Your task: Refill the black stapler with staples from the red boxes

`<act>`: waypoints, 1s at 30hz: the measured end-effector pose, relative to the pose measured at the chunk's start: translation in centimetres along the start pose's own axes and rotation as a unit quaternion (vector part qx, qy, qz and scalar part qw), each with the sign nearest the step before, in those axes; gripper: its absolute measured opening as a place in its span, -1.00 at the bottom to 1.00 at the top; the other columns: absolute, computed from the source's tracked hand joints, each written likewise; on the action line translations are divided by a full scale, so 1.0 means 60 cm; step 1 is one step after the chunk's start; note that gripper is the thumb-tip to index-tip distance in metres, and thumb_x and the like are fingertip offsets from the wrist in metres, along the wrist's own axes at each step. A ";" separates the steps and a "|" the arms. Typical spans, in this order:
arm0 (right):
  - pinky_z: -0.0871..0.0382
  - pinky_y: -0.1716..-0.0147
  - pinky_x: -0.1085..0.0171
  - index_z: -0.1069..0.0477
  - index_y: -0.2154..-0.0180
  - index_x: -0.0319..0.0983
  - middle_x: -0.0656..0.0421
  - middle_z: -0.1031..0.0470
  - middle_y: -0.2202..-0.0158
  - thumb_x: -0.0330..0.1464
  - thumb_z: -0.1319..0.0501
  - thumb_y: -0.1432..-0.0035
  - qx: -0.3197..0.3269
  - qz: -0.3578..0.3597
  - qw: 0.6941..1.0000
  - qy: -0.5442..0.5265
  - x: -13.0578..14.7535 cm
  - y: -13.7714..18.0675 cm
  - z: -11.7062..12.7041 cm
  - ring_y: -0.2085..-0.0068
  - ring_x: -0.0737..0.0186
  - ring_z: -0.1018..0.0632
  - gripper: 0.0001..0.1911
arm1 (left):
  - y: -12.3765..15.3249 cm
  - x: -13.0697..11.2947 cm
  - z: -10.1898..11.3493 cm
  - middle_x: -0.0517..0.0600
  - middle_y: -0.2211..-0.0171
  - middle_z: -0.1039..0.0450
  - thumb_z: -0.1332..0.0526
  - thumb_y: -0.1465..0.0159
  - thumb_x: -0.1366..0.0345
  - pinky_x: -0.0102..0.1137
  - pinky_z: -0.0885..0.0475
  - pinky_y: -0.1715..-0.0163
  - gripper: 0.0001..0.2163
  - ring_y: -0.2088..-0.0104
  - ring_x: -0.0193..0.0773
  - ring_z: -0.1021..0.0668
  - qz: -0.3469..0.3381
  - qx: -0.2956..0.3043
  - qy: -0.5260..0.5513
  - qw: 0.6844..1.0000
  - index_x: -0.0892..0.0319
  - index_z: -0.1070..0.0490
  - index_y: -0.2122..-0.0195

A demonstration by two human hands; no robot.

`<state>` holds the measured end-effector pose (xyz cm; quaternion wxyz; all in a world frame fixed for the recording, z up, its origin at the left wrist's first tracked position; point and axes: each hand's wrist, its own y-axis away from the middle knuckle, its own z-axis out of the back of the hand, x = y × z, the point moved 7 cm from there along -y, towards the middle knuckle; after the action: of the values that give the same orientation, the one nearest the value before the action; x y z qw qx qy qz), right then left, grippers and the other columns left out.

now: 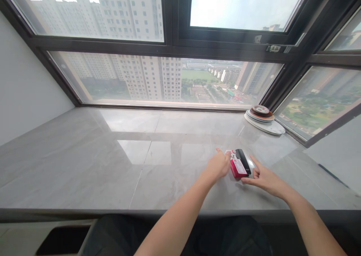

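On the grey ledge to my right lies a small red box with a white label on top. A black stapler lies along the box's right side, close against it. My left hand is at the box's left edge, a digit at its upper left corner and another finger stretched out; the remaining fingers are partly hidden. From the other side my right hand reaches in, thumb and index finger spread wide. Its thumb is at the box's near end, while the index finger points past the stapler. Whether the thumb touches is unclear.
A stack of round plates or coasters stands in the far right corner by the window. Dark window frames border the ledge at the back. A thin dark strip lies along the right wall.
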<state>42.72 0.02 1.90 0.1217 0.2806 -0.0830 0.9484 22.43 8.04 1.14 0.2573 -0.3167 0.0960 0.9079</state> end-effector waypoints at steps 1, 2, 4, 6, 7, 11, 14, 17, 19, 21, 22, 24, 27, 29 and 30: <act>-0.29 0.48 0.27 -0.20 -0.40 -0.35 0.40 -0.29 0.61 0.15 -0.44 0.16 -0.003 -0.005 1.000 -0.007 0.003 0.011 0.005 0.55 0.21 -0.41 0.22 | 0.023 0.026 0.021 0.37 -0.03 -0.57 0.18 -0.55 0.05 -0.22 -0.50 0.07 -0.40 0.02 0.00 -0.64 0.004 -0.005 0.005 1.000 0.39 -0.08 -0.45; -0.29 0.46 0.27 -0.10 -0.44 -0.32 0.41 -0.26 0.60 0.15 -0.39 0.04 -0.011 -0.008 1.000 -0.018 0.013 0.024 0.007 0.54 0.22 -0.39 0.19 | 0.049 0.055 0.044 0.30 -0.04 -0.58 0.20 -0.55 0.04 -0.23 -0.49 0.03 -0.40 -0.01 -0.03 -0.63 0.003 -0.013 0.010 1.000 0.33 -0.08 -0.46; -0.32 0.41 0.27 -0.14 -0.43 -0.22 0.37 -0.28 0.58 0.14 -0.24 -0.20 -0.059 0.004 0.997 -0.040 0.058 0.052 0.003 0.52 0.24 -0.39 -0.05 | 0.112 0.118 0.093 0.18 -0.17 -0.51 0.20 -0.56 0.10 -0.23 -0.41 -0.15 -0.48 -0.17 -0.09 -0.53 0.001 -0.049 0.010 0.999 0.18 -0.18 -0.42; -0.39 0.35 0.26 -0.24 -0.39 -0.15 0.25 -0.47 0.45 0.09 -0.07 -0.36 -0.005 0.057 0.996 -0.068 0.135 0.075 -0.050 0.44 0.21 -0.48 -0.27 | 0.178 0.176 0.142 0.07 -0.21 -0.48 0.13 -0.55 0.12 -0.22 -0.34 -0.24 -0.55 -0.23 -0.12 -0.48 -0.015 -0.120 -0.022 0.992 0.07 -0.35 -0.31; -0.45 0.26 0.24 -0.29 -0.37 -0.12 0.17 -0.57 0.31 0.08 -0.03 -0.39 0.032 0.090 0.992 -0.076 0.178 0.084 -0.086 0.32 0.18 -0.55 -0.32 | 0.209 0.204 0.158 0.03 -0.24 -0.46 0.11 -0.55 0.12 -0.20 -0.31 -0.27 -0.57 -0.26 -0.13 -0.45 -0.010 -0.140 -0.048 0.989 0.02 -0.35 -0.31; -0.16 -0.35 -0.04 -0.13 -0.45 -0.01 0.12 -0.27 -0.41 0.05 -0.01 -0.42 0.125 0.216 0.968 0.008 0.315 0.103 -0.233 -0.42 -0.03 -0.24 -0.32 | 0.285 0.278 0.172 -0.04 -0.44 -0.17 0.05 -0.53 0.07 -0.12 -0.15 -0.40 -0.52 -0.45 -0.11 -0.21 0.007 -0.131 -0.162 0.978 -0.02 -0.18 -0.43; 0.25 -0.45 -0.19 0.01 -0.49 0.04 0.24 0.05 -0.53 -0.02 0.12 -0.48 0.095 0.211 0.966 0.112 0.341 0.099 -0.292 -0.53 -0.03 0.09 -0.36 | 0.299 0.293 0.162 -0.06 -0.51 0.03 0.07 -0.53 0.02 -0.05 -0.02 -0.45 -0.46 -0.50 -0.11 -0.05 0.008 -0.128 -0.210 0.969 -0.03 -0.01 -0.50; 0.34 -0.43 -0.26 0.08 -0.50 0.08 0.33 0.18 -0.55 -0.03 0.17 -0.49 0.065 0.189 0.966 0.166 0.337 0.098 -0.307 -0.53 -0.08 0.22 -0.37 | 0.297 0.294 0.154 -0.07 -0.52 0.07 0.09 -0.53 -0.01 -0.03 0.00 -0.46 -0.44 -0.51 -0.11 -0.02 0.008 -0.131 -0.222 0.966 -0.04 0.04 -0.52; 0.34 -0.42 -0.31 0.10 -0.50 0.09 0.36 0.22 -0.55 -0.01 0.17 -0.49 0.054 0.173 0.967 0.181 0.331 0.100 -0.306 -0.53 -0.14 0.28 -0.36 | 0.294 0.295 0.154 -0.08 -0.52 0.08 0.09 -0.53 -0.02 -0.02 0.01 -0.46 -0.43 -0.51 -0.12 -0.01 0.007 -0.132 -0.222 0.966 -0.04 0.05 -0.52; 0.34 -0.41 -0.33 0.12 -0.50 0.08 0.36 0.24 -0.55 0.00 0.17 -0.48 0.053 0.162 0.967 0.190 0.326 0.101 -0.306 -0.53 -0.18 0.30 -0.35 | 0.294 0.297 0.155 -0.08 -0.52 0.08 0.09 -0.53 -0.02 -0.02 0.01 -0.46 -0.43 -0.51 -0.12 -0.01 0.005 -0.133 -0.222 0.966 -0.05 0.06 -0.52; 0.34 -0.41 -0.33 0.12 -0.50 0.08 0.36 0.25 -0.55 0.00 0.17 -0.48 0.054 0.160 0.967 0.192 0.326 0.101 -0.306 -0.53 -0.19 0.29 -0.35 | 0.294 0.298 0.155 -0.08 -0.52 0.08 0.09 -0.53 -0.02 -0.02 0.00 -0.46 -0.43 -0.51 -0.11 0.00 0.005 -0.133 -0.222 0.966 -0.05 0.06 -0.52; 0.34 -0.41 -0.33 0.12 -0.50 0.08 0.36 0.25 -0.55 0.00 0.17 -0.48 0.054 0.160 0.966 0.195 0.326 0.101 -0.308 -0.53 -0.19 0.27 -0.35 | 0.296 0.301 0.156 -0.08 -0.52 0.08 0.09 -0.53 -0.02 -0.02 -0.01 -0.46 -0.43 -0.51 -0.10 0.00 0.006 -0.133 -0.221 0.966 -0.05 0.06 -0.52; 0.33 -0.41 -0.32 0.10 -0.50 0.07 0.35 0.24 -0.55 0.00 0.16 -0.48 0.052 0.163 0.966 0.191 0.326 0.100 -0.308 -0.53 -0.20 0.24 -0.34 | 0.297 0.301 0.157 -0.09 -0.52 0.08 0.08 -0.53 -0.02 0.01 0.00 -0.46 -0.43 -0.52 -0.08 0.02 0.007 -0.135 -0.217 0.967 -0.07 0.05 -0.52; 0.31 -0.41 -0.32 0.10 -0.50 0.06 0.34 0.22 -0.55 0.00 0.15 -0.48 0.052 0.167 0.967 0.185 0.327 0.100 -0.307 -0.53 -0.20 0.23 -0.34 | 0.298 0.301 0.158 -0.09 -0.52 0.07 0.08 -0.53 -0.02 0.01 0.00 -0.46 -0.44 -0.52 -0.07 0.02 0.008 -0.136 -0.212 0.968 -0.08 0.06 -0.52; 0.31 -0.41 -0.32 0.09 -0.50 0.06 0.34 0.21 -0.55 0.00 0.15 -0.48 0.052 0.167 0.968 0.182 0.327 0.100 -0.306 -0.53 -0.20 0.22 -0.34 | 0.298 0.300 0.158 -0.10 -0.52 0.07 0.08 -0.53 -0.01 0.02 0.01 -0.46 -0.44 -0.52 -0.07 0.02 0.009 -0.137 -0.210 0.968 -0.08 0.06 -0.52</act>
<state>15.69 2.03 -3.00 -0.0404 0.0913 -0.0561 0.9934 -4.02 3.39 -2.50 0.2178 -0.1505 -0.0828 0.9608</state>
